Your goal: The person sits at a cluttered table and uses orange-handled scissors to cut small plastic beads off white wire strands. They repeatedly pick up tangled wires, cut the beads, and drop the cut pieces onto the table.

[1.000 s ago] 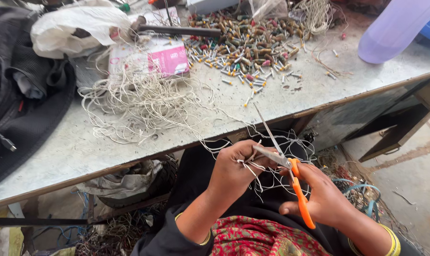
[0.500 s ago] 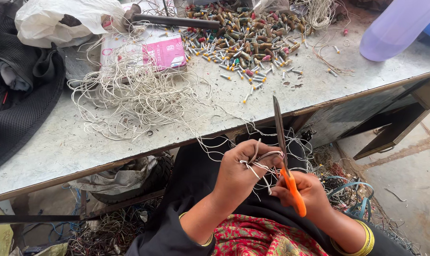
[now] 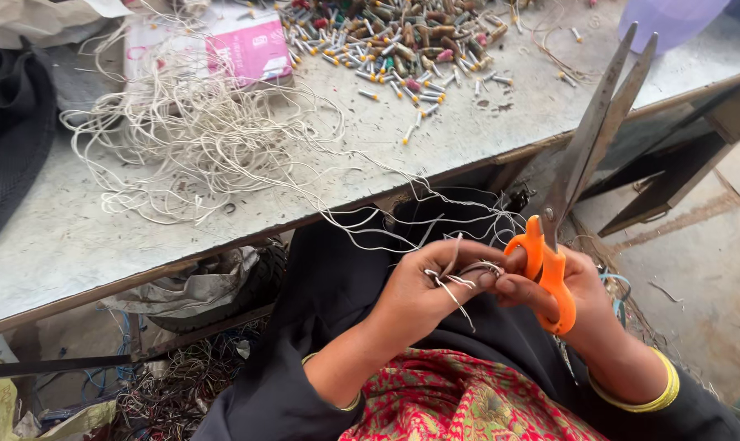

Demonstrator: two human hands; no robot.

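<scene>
Grey, scuffed worktable (image 3: 51,245) fills the upper half of the view, its front edge running diagonally from lower left to upper right; bare concrete floor (image 3: 713,269) shows to the right of it. On the table's left end lies dark fabric (image 3: 11,131). Across the middle of the tabletop spreads a loose tangle of off-white string (image 3: 190,139), from which several strands trail over the table edge and down toward the person's lap. Behind the tangle sits a pink and white packet (image 3: 239,53), partly covered by the strands. To its right lies a heap of small cylindrical pieces (image 3: 394,33) in brown, yellow and red tones, with stray pieces scattered toward the table edge. A pale purple plastic container (image 3: 672,20) stands at the upper right corner, cut off by the frame. Below the table, at lower left, a mass of dark wire scraps (image 3: 174,384) rests on the ground.

Left hand (image 3: 435,290), held over the lap in front of the table edge, is curled shut around a small bunch of string ends (image 3: 455,282), the strands pinched between thumb and fingers. Right hand (image 3: 570,286), just beside and touching the left, grips orange-handled scissors (image 3: 562,212) by the finger loops; the long metal blades point up and to the right, slightly parted at the tips. A yellow bangle (image 3: 655,392) circles the right wrist.
</scene>
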